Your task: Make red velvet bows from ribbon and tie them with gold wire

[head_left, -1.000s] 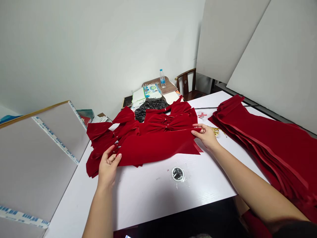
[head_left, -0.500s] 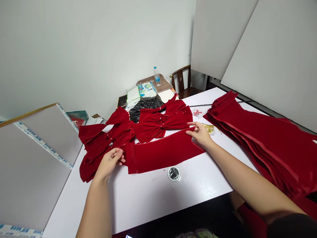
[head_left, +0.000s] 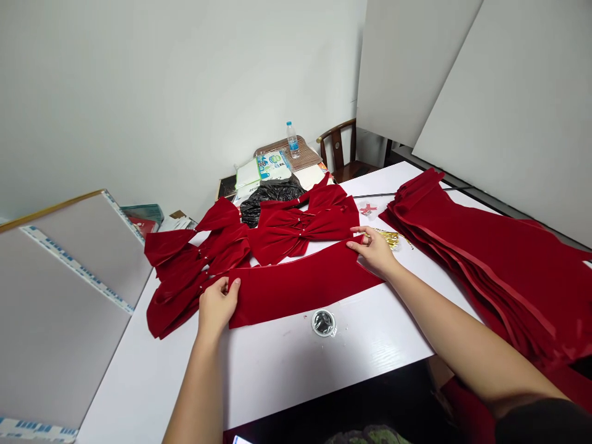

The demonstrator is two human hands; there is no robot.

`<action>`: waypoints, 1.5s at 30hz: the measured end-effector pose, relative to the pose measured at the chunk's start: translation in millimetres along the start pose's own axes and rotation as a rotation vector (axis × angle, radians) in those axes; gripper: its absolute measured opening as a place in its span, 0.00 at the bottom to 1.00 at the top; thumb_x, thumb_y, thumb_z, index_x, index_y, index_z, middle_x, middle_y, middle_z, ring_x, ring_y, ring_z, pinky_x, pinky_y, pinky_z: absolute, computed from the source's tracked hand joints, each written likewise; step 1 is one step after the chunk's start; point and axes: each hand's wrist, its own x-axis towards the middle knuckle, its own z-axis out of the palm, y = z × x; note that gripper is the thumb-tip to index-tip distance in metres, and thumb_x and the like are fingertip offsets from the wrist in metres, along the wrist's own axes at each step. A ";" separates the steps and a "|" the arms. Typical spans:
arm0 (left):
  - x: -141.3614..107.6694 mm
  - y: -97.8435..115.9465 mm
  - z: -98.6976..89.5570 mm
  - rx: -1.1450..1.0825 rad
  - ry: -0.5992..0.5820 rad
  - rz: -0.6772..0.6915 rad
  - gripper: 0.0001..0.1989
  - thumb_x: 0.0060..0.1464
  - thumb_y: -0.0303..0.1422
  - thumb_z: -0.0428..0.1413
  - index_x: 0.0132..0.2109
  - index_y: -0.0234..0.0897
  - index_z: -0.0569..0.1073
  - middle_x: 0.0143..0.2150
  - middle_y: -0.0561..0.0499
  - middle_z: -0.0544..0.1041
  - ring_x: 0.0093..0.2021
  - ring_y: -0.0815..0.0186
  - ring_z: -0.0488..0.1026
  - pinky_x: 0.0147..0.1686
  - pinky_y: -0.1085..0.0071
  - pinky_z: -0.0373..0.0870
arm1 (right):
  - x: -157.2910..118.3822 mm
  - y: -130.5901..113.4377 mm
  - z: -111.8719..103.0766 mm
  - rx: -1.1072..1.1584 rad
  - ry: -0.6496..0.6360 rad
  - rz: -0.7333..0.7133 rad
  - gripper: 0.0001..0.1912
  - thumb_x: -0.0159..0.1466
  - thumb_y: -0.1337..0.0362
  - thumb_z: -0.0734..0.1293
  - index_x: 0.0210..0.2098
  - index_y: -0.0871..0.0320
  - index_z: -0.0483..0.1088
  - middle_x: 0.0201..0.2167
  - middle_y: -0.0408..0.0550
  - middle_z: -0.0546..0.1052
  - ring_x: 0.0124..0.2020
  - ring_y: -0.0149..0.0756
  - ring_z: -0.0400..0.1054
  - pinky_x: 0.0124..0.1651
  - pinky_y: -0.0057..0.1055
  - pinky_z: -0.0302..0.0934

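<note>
A strip of red velvet fabric [head_left: 296,287] stretches between my two hands just over the white table. My left hand [head_left: 219,303] pinches its left end between thumb and fingers. At the upper right corner, my right hand [head_left: 374,250] grips the strip the same way. Behind it lie several red velvet bows, one group on the left [head_left: 203,246] and another in the middle [head_left: 303,222], each pinched in at the centre. A bundle of gold twist ties [head_left: 388,239] rests just past my right hand, partly hidden by it.
A thick stack of red velvet pieces [head_left: 481,240] covers the table's right side. A round grommet [head_left: 324,322] sits in the tabletop in front of the strip. Farther back are a black plastic bag [head_left: 268,194], a water bottle [head_left: 292,140] and a wooden chair [head_left: 340,148].
My left hand has moved slightly right and now pinches the strip's end. The folded-over left end has been flattened out. My right hand keeps its hold nearly in place.
</note>
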 end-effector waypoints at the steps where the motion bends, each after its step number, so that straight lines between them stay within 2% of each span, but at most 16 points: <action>1: -0.7 -0.7 0.4 -0.066 0.002 -0.007 0.17 0.50 0.50 0.59 0.32 0.39 0.78 0.27 0.47 0.81 0.31 0.56 0.77 0.34 0.67 0.67 | 0.4 -0.6 -0.2 0.032 0.008 0.022 0.34 0.50 0.51 0.80 0.51 0.61 0.73 0.16 0.30 0.55 0.19 0.24 0.48 0.25 0.27 0.50; 4: -1.1 -6.1 -0.3 -0.414 0.067 -0.106 0.18 0.44 0.47 0.64 0.34 0.37 0.78 0.32 0.47 0.83 0.34 0.58 0.79 0.37 0.67 0.73 | 0.9 -3.9 0.1 0.155 0.035 0.087 0.34 0.45 0.50 0.82 0.46 0.60 0.74 0.15 0.30 0.56 0.19 0.24 0.49 0.25 0.27 0.53; 7: -0.9 -14.2 -4.6 -0.742 0.112 -0.201 0.20 0.37 0.43 0.70 0.36 0.36 0.77 0.33 0.48 0.83 0.34 0.61 0.79 0.40 0.67 0.77 | 0.0 -8.3 1.2 0.245 0.032 0.131 0.36 0.40 0.45 0.84 0.40 0.59 0.73 0.18 0.37 0.67 0.22 0.29 0.63 0.30 0.30 0.64; 10: -1.8 -23.7 -10.3 -0.873 0.134 -0.232 0.23 0.35 0.41 0.73 0.36 0.36 0.77 0.30 0.51 0.82 0.32 0.64 0.79 0.39 0.68 0.79 | -1.6 -12.0 1.8 0.342 0.016 0.178 0.38 0.37 0.42 0.84 0.37 0.58 0.72 0.28 0.46 0.78 0.31 0.35 0.74 0.40 0.34 0.71; 12: -2.7 -30.0 -12.5 -0.895 0.168 -0.219 0.23 0.36 0.42 0.74 0.37 0.36 0.77 0.28 0.53 0.80 0.32 0.64 0.79 0.39 0.68 0.79 | -2.7 -13.5 1.7 0.389 0.014 0.203 0.37 0.36 0.43 0.85 0.36 0.58 0.73 0.31 0.48 0.80 0.33 0.36 0.75 0.40 0.33 0.73; 15: -3.1 -37.1 -12.2 -0.897 0.203 -0.197 0.24 0.38 0.43 0.74 0.39 0.35 0.78 0.28 0.53 0.80 0.32 0.65 0.78 0.39 0.69 0.78 | -3.6 -14.3 1.0 0.435 0.014 0.233 0.36 0.36 0.45 0.86 0.35 0.59 0.75 0.32 0.50 0.81 0.32 0.35 0.76 0.36 0.30 0.72; 20: -1.9 -40.0 -8.2 -0.933 0.298 -0.235 0.26 0.32 0.42 0.75 0.37 0.33 0.78 0.32 0.51 0.82 0.31 0.68 0.77 0.38 0.71 0.76 | -3.5 -14.3 0.9 0.476 0.038 0.248 0.34 0.35 0.46 0.87 0.31 0.61 0.75 0.29 0.49 0.81 0.30 0.32 0.75 0.33 0.25 0.71; 28: -5.7 -40.8 -11.5 -0.951 0.267 -0.222 0.28 0.31 0.45 0.76 0.37 0.33 0.80 0.31 0.52 0.81 0.31 0.68 0.75 0.32 0.73 0.73 | -3.1 -12.5 2.9 0.508 0.103 0.236 0.32 0.34 0.49 0.88 0.26 0.61 0.72 0.26 0.47 0.80 0.26 0.29 0.73 0.31 0.24 0.70; 37: -8.7 -38.4 -14.0 -1.022 0.268 -0.233 0.29 0.26 0.44 0.78 0.37 0.32 0.82 0.33 0.51 0.83 0.36 0.67 0.77 0.39 0.73 0.75 | -3.2 -12.3 2.1 0.521 0.091 0.246 0.31 0.35 0.49 0.88 0.27 0.61 0.73 0.28 0.48 0.81 0.27 0.30 0.73 0.32 0.25 0.70; 45: -9.7 -34.9 -16.8 -1.042 0.272 -0.249 0.28 0.24 0.41 0.79 0.35 0.32 0.83 0.31 0.52 0.82 0.32 0.69 0.76 0.37 0.72 0.76 | -3.8 -15.7 1.9 0.539 0.078 0.241 0.31 0.35 0.48 0.87 0.26 0.60 0.73 0.28 0.48 0.81 0.27 0.29 0.73 0.33 0.25 0.72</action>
